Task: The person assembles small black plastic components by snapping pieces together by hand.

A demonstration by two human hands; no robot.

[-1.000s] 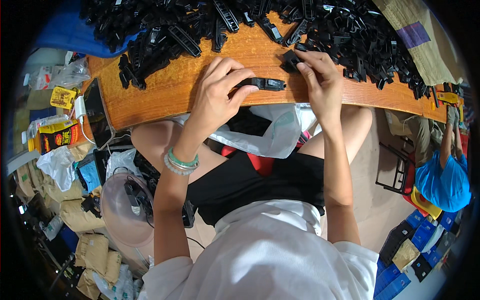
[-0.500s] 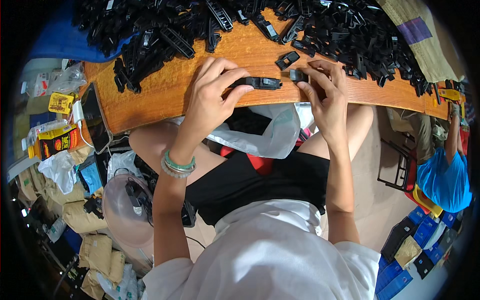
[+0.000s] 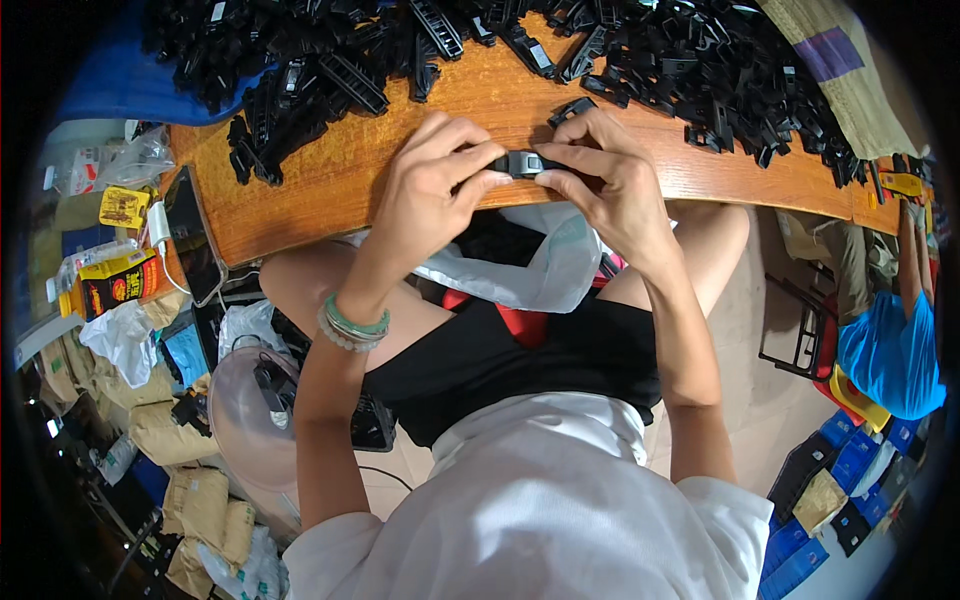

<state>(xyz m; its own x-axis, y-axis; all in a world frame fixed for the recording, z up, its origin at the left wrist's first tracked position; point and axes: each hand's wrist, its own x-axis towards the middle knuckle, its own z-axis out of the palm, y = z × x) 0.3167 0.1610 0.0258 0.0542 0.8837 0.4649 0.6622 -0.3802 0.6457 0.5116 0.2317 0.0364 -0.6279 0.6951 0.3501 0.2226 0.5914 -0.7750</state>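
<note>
one small oblong black plastic piece (image 3: 523, 164), grey-topped, over the table's near edge; left hand (image 3: 430, 188) and right hand (image 3: 622, 188) pinch opposite ends. table (image 3: 300, 200): glossy, grained orange-brown wood. heap (image 3: 715, 85): angular black plastic parts.

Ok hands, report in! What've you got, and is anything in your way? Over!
Left hand, right hand: pinching opposite ends of a black part. Loose black piece close by the right hand, seemingly not blocking. Black heaps farther back.
</note>
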